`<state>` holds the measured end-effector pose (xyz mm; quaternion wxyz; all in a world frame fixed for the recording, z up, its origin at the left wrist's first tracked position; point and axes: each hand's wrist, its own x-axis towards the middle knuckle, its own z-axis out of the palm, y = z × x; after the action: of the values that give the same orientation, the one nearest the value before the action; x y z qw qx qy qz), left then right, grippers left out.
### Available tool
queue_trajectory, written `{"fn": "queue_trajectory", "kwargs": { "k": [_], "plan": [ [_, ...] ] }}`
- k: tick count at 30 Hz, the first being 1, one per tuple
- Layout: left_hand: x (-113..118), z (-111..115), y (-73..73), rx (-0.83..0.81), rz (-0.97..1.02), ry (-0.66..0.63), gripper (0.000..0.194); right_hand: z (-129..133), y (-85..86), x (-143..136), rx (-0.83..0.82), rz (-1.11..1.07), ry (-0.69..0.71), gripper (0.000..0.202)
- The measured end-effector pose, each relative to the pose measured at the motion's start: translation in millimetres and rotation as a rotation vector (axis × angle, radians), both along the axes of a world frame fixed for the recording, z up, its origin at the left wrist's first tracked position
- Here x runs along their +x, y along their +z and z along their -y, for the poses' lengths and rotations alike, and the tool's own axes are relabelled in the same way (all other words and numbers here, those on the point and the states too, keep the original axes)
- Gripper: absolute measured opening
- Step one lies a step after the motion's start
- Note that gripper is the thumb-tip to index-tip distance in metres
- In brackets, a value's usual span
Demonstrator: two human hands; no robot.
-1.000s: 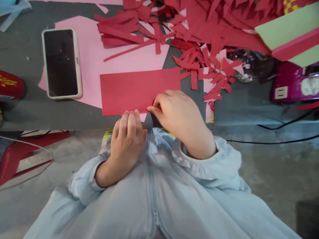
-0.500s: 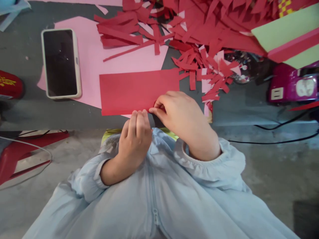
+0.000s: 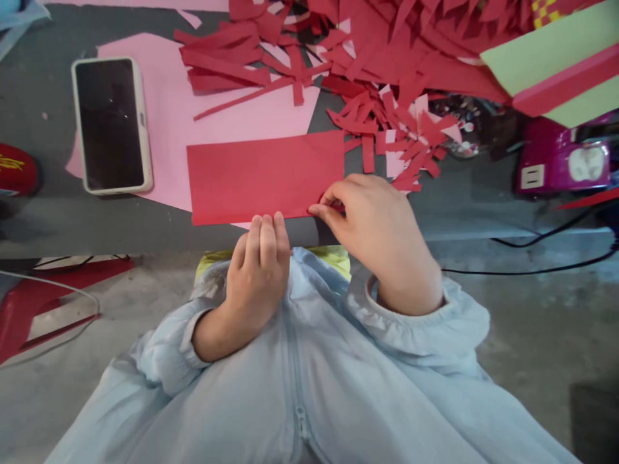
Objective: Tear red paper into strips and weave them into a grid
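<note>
A rectangular sheet of red paper (image 3: 264,174) lies near the front edge of the table, its near long edge toward me. At the middle of that edge, my left hand (image 3: 258,264) has its fingers pressed together, the tips on the paper; its thumb is hidden. Farther right along the same edge, my right hand (image 3: 374,219) is closed, thumb and index finger pinching the paper. Part of the paper's right end is covered by this hand. Under the red sheet is a larger piece of pink paper (image 3: 167,122).
A phone (image 3: 112,125) lies on the pink paper at left, beside a red can (image 3: 17,169). Red paper strips (image 3: 358,116) are heaped behind the sheet. To the right are a purple device (image 3: 556,161), a pale green sheet (image 3: 512,64) and black cables (image 3: 546,267).
My right hand has slid to the right along the near edge of the red paper. My left hand has stayed at about the same spot on the edge. The whole view has shifted slightly.
</note>
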<state>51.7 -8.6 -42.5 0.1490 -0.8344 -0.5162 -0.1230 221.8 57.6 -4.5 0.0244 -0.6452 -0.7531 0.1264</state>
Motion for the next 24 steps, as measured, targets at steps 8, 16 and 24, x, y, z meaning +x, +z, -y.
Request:
{"fn": "queue_trajectory", "kwargs": {
  "k": [8, 16, 24],
  "plan": [
    [-0.7, 0.6, 0.7, -0.094, -0.025, -0.015, 0.048, -2.8, 2.0, -3.8, -0.058, 0.071, 0.004, 0.022],
    [1.9, 2.1, -3.9, -0.081, -0.028, 0.003, 0.055, -0.5, 1.0, -7.0, 0.007, 0.123, 0.028, 0.025],
    [1.9, 3.9, -6.1, -0.11, 0.007, 0.012, 0.055, -2.2, 0.0, -1.3, -0.034, 0.015, 0.026, 0.022]
  ]
}}
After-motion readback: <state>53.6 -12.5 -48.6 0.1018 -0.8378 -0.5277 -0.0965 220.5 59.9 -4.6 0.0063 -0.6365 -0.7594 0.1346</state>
